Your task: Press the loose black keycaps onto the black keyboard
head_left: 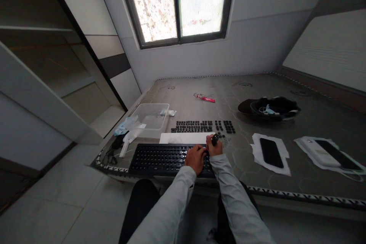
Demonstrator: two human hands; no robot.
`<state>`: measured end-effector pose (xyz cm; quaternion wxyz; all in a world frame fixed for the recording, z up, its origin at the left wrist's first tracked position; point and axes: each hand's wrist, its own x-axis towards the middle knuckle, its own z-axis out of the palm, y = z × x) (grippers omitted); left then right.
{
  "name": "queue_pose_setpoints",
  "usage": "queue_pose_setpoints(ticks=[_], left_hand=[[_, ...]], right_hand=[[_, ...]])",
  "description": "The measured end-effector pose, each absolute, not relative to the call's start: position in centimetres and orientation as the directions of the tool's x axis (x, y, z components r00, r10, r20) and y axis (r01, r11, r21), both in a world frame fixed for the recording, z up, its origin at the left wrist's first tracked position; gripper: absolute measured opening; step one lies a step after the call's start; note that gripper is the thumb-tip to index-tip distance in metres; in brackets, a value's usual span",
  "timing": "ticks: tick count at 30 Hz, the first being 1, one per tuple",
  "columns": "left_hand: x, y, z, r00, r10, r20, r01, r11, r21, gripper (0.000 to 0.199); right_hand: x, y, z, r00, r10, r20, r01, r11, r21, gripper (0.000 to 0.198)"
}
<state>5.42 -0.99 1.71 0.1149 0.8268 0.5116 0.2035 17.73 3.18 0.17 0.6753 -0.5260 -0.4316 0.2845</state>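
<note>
A black keyboard point(162, 159) lies along the front edge of the covered surface, its key positions seemingly bare of caps. My right hand point(215, 146) is closed round an upright black-handled screwdriver point(215, 139) over the keyboard's right end; the tip is hidden. Beside it, my left hand point(196, 159) rests on the keyboard with curled fingers close to the right hand. What those fingers hold, if anything, cannot be made out. Black keycaps point(194, 126) are laid out in rows beyond, with a white sheet or box point(187, 138) between them and the keyboard.
At left stands a clear plastic bin point(151, 116), with plastic wrapping point(133, 131) and dark cable point(110, 157) beside it. A red packet point(206, 98) lies farther back. To the right are a dark cap point(274, 108), a phone point(271, 152) on white paper and a white device point(318, 151).
</note>
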Motion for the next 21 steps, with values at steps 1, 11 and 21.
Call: queue_pose_setpoints(ticks=[1, 11, 21], left_hand=[[5.4, -1.0, 1.7, 0.392, 0.893, 0.220, 0.799, -0.449, 0.400, 0.022], [5.3, -1.0, 1.7, 0.392, 0.895, 0.214, 0.780, -0.446, 0.438, 0.027], [5.3, -1.0, 1.8, 0.401, 0.891, 0.212, 0.775, -0.454, 0.439, 0.027]], right_hand=[[17.8, 3.1, 0.1, 0.454, 0.840, 0.297, 0.081, 0.293, -0.953, 0.051], [18.8, 4.3, 0.2, 0.408, 0.913, -0.005, -0.500, 0.218, -0.838, 0.056], [19.0, 4.8, -0.1, 0.344, 0.936, -0.079, -0.530, 0.124, -0.839, 0.060]])
